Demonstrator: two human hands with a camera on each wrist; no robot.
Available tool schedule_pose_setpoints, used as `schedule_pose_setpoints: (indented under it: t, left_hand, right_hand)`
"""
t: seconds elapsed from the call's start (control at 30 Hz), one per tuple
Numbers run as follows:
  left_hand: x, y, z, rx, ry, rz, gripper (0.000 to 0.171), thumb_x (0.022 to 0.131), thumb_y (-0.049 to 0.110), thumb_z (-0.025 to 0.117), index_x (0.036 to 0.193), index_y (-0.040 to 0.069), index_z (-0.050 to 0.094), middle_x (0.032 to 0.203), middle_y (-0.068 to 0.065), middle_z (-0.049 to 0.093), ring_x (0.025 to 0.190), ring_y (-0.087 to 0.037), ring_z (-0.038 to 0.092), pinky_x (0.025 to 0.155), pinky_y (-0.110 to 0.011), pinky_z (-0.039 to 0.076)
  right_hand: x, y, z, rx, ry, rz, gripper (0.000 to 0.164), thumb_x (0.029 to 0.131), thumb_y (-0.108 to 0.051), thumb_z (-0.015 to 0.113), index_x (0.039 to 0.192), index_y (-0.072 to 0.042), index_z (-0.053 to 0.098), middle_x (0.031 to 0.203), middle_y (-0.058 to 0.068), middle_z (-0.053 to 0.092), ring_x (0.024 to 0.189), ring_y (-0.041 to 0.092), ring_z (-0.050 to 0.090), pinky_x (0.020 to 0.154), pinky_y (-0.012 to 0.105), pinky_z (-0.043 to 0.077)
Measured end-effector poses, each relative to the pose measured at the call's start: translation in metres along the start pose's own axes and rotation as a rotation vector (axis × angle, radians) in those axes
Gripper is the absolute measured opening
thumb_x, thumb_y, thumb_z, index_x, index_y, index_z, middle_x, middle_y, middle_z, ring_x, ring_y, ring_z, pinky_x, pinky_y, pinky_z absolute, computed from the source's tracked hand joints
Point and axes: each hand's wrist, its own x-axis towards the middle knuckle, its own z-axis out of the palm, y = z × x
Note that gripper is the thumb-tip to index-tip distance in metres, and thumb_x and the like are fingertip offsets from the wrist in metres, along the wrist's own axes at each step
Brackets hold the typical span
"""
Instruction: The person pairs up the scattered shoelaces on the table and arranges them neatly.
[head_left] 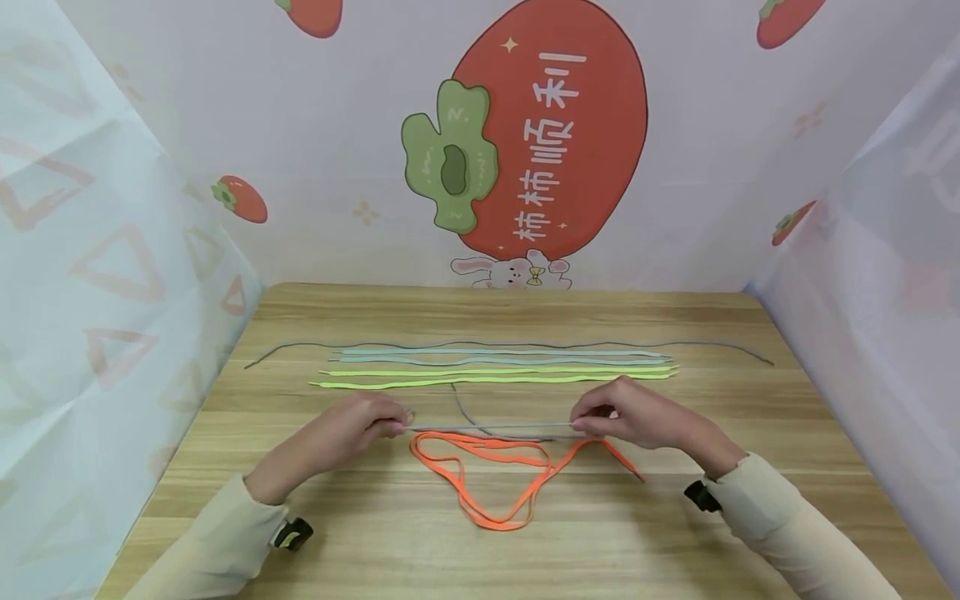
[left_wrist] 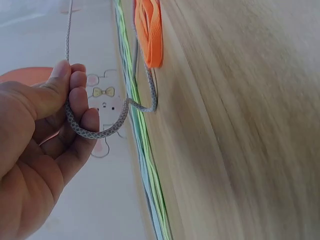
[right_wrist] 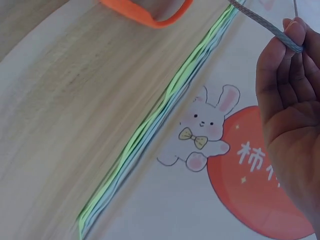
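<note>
A grey patterned shoelace [head_left: 487, 428] is stretched straight between the two hands, above the table. My left hand [head_left: 358, 423] pinches it between thumb and fingers; in the left wrist view a slack loop of the grey lace [left_wrist: 102, 134] hangs below the pinch and curves toward the table. My right hand [head_left: 637, 412] pinches the other side, and the lace [right_wrist: 267, 25] bends back at the fingertips in the right wrist view. Part of the lace trails on the wood behind the stretched length. Just in front of it lies an orange flat shoelace [head_left: 501, 525] in loose loops, its tip near the right hand.
Beyond the hands, light blue laces [head_left: 480, 361] and yellow-green laces [head_left: 420, 382] lie straight in parallel rows. A longer dark grey lace [head_left: 360, 347] runs behind them. The wooden table [head_left: 360, 550] meets printed walls [head_left: 330, 233] at the back and sides.
</note>
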Motion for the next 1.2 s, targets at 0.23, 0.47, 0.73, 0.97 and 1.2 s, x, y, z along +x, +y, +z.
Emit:
schedule_pose_setpoints:
  t: [0.23, 0.47, 0.73, 0.97, 1.2]
  left_hand:
    - [-0.013, -0.009, -0.008, 0.025, 0.023, -0.04, 0.005, 0.099, 0.011, 0.073, 0.098, 0.013, 0.078, 0.097, 0.005, 0.077, 0.083, -0.003, 0.065, 0.072, -0.027, 0.056]
    - [-0.024, -0.02, -0.015, -0.004, 0.039, -0.078, 0.006, 0.098, 0.008, 0.074, 0.099, 0.012, 0.077, 0.09, 0.003, 0.076, 0.076, 0.002, 0.056, 0.068, -0.024, 0.053]
    - [-0.036, -0.029, -0.026, -0.023, 0.053, -0.127, 0.01, 0.097, 0.003, 0.073, 0.1, 0.011, 0.078, 0.091, 0.001, 0.076, 0.076, 0.0, 0.058, 0.067, -0.024, 0.053]
    - [-0.043, -0.034, -0.031, 0.008, 0.108, -0.089, 0.011, 0.094, 0.001, 0.075, 0.098, 0.01, 0.079, 0.09, 0.003, 0.077, 0.08, 0.003, 0.063, 0.069, -0.025, 0.056]
    - [-0.052, -0.047, -0.039, 0.032, 0.129, -0.127, 0.01, 0.094, 0.002, 0.076, 0.098, 0.01, 0.08, 0.087, 0.004, 0.074, 0.078, 0.0, 0.064, 0.068, -0.025, 0.056]
  right_hand:
    - [-0.014, 0.006, -0.007, 0.014, 0.041, 0.025, 0.016, 0.104, -0.027, 0.069, 0.101, -0.015, 0.078, 0.08, -0.011, 0.066, 0.071, 0.0, 0.057, 0.064, 0.025, 0.053]
    - [-0.027, 0.015, -0.013, 0.048, 0.071, 0.031, 0.013, 0.104, -0.021, 0.069, 0.101, -0.011, 0.077, 0.08, -0.006, 0.065, 0.07, 0.001, 0.057, 0.063, 0.024, 0.053]
    - [-0.037, 0.027, -0.02, 0.092, 0.081, 0.023, 0.012, 0.105, -0.015, 0.067, 0.101, -0.007, 0.075, 0.079, -0.002, 0.064, 0.067, 0.012, 0.06, 0.061, 0.029, 0.055]
    - [-0.048, 0.037, -0.027, 0.113, 0.113, 0.023, 0.012, 0.105, -0.009, 0.065, 0.101, -0.003, 0.074, 0.076, 0.003, 0.065, 0.065, 0.018, 0.06, 0.06, 0.032, 0.055]
    - [-0.059, 0.046, -0.029, 0.088, 0.127, 0.073, 0.013, 0.106, -0.009, 0.064, 0.103, -0.003, 0.075, 0.077, 0.007, 0.067, 0.065, 0.02, 0.063, 0.059, 0.032, 0.056]
